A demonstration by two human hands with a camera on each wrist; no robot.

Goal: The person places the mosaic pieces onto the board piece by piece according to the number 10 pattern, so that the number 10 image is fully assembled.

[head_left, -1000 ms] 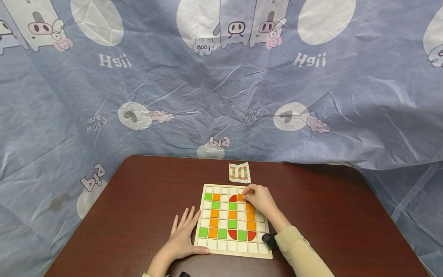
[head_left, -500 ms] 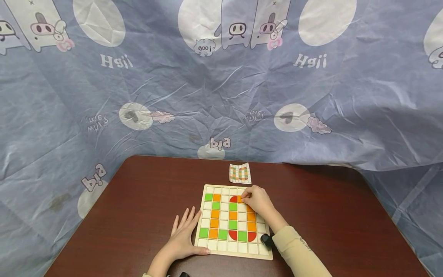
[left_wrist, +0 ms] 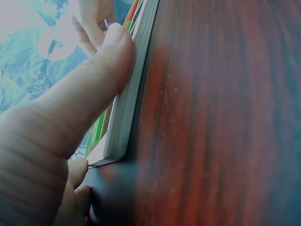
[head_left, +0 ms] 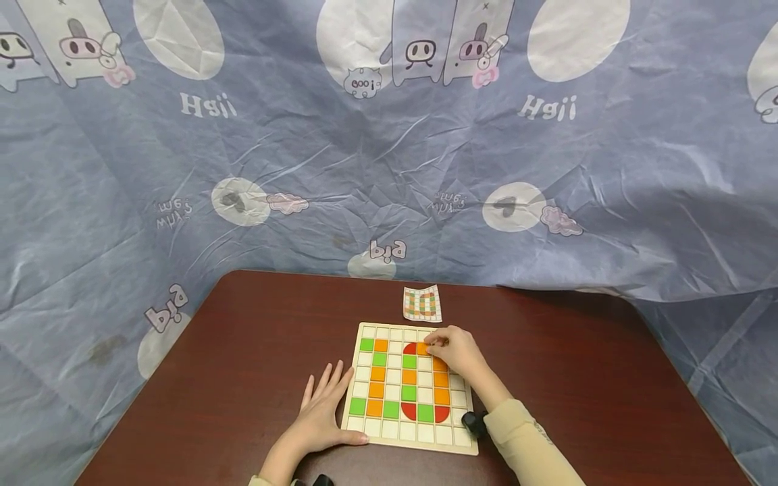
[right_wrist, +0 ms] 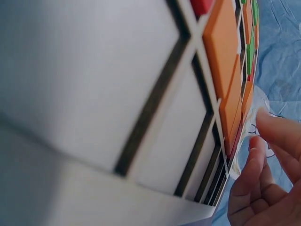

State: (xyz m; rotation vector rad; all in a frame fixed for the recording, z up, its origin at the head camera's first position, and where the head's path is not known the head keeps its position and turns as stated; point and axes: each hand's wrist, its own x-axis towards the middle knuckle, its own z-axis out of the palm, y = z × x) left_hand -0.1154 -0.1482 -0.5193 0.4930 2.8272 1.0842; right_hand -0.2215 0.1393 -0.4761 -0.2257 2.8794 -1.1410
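Observation:
A square pale board [head_left: 419,446] with a grid of cells lies on the table, bearing green, orange and red tiles. My right hand [head_left: 458,351] hovers over its far right part, thumb and index finger parted beside an orange tile [head_left: 422,349] in the second row. In the right wrist view, nothing shows between these fingertips [right_wrist: 261,117]. My left hand [head_left: 319,415] lies spread at the board's left side. Its thumb [left_wrist: 89,84] rests along the near edge of the board, the other fingers near the left edge. The right hand hides some cells at the upper right.
A small printed card [head_left: 422,305] with a coloured grid pattern lies behind the board. The dark red-brown table [head_left: 577,378] extends on both sides. A blue patterned cloth [head_left: 365,162] hangs behind the table. A black wrist device [head_left: 474,424] overlaps the board's right edge.
My right thumb and index finger pinched the orange tile in the second row; now they are parted and the tile lies in its cell. The left hand has stayed in place.

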